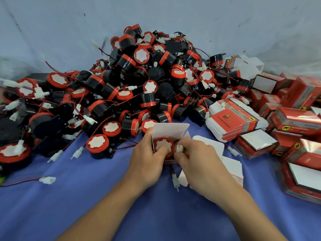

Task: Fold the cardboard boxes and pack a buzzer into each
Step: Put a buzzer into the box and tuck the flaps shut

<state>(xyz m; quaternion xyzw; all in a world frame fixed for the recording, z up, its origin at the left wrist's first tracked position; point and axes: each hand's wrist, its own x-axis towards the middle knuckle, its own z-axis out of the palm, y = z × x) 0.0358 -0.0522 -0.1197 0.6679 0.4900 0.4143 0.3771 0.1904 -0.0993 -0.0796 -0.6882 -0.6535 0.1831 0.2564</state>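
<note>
A small cardboard box (171, 130) stands open in the middle of the table, its white lid flap raised. A red-and-black buzzer (163, 145) with a white centre sits inside it. My left hand (147, 157) grips the box's left side, thumb against the buzzer. My right hand (198, 159) pinches the buzzer's white connector (179, 148) at the box's opening. Another white connector (175, 181) on red wire hangs below the box. A huge pile of loose buzzers (132, 80) rises behind.
A stack of flat, unfolded red boxes (234, 119) lies right of the pile. Folded red boxes (295, 119) crowd the right side. Flat white blanks (231, 164) lie under my right hand. Blue cloth (86, 197) covers the table; a loose connector (47, 180) lies at left.
</note>
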